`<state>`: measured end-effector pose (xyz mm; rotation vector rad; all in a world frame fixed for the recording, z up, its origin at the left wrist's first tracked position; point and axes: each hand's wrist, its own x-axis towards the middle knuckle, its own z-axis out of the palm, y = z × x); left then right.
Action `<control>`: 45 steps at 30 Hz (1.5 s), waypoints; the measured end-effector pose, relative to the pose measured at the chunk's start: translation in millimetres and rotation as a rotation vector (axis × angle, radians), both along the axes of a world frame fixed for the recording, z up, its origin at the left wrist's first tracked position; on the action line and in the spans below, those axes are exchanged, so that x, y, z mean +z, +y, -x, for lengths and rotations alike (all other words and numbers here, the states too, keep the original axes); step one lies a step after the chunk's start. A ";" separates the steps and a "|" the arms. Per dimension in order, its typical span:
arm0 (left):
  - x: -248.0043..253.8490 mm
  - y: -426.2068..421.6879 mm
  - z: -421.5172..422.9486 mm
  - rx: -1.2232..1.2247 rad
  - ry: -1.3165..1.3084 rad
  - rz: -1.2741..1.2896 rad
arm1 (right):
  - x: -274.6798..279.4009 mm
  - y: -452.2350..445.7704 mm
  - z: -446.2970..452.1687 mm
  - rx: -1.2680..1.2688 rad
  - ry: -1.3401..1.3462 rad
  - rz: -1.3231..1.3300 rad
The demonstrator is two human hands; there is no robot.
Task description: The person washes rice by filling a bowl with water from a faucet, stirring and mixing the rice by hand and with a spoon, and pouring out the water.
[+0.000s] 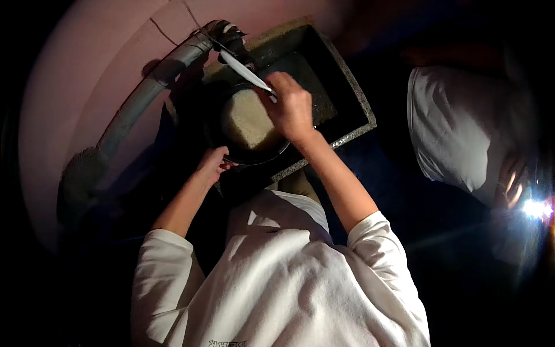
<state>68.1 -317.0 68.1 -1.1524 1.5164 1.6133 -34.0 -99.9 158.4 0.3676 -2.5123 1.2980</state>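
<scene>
A round dark pan (256, 158) is over the near left part of a stone basin. A pale mass that looks like rice (248, 118) lies inside it. My left hand (214, 162) grips the near left rim of the pan, thumb on top. Above the pan's right side, my right hand (291, 109) is closed on the lower end of a long white utensil (243, 68). The utensil slants up and left, and whether it is a knife or a spoon I cannot tell. Shadow hides the pan's far left side.
The stone basin (350, 75) has a rough, thick rim and a dark inside. A grey pipe (130, 110) runs along the pink wall (75, 87) at left. Another person in a white shirt (448, 127) stands at right, near a bright lamp (537, 208). Deep shadow surrounds everything.
</scene>
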 end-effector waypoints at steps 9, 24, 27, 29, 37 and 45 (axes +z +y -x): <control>0.7 20.2 -5.7 0.043 0.114 -0.005 | 8.2 24.7 44.1 -0.037 0.000 -0.007; -26.0 33.9 -40.4 0.199 0.215 -0.123 | 6.6 16.2 38.6 -0.026 -0.072 0.088; -38.4 46.3 -24.7 0.256 0.189 -0.102 | 7.9 14.7 40.0 -0.026 -0.038 0.065; -36.3 51.8 -20.8 0.260 0.299 -0.086 | 6.2 14.4 39.8 -0.013 -0.019 0.064; -21.3 62.9 -8.7 0.276 0.275 -0.051 | 11.2 15.5 35.6 -0.008 -0.047 0.100; -29.0 70.6 -14.9 0.312 0.252 -0.122 | 14.8 17.5 34.4 0.005 -0.096 0.120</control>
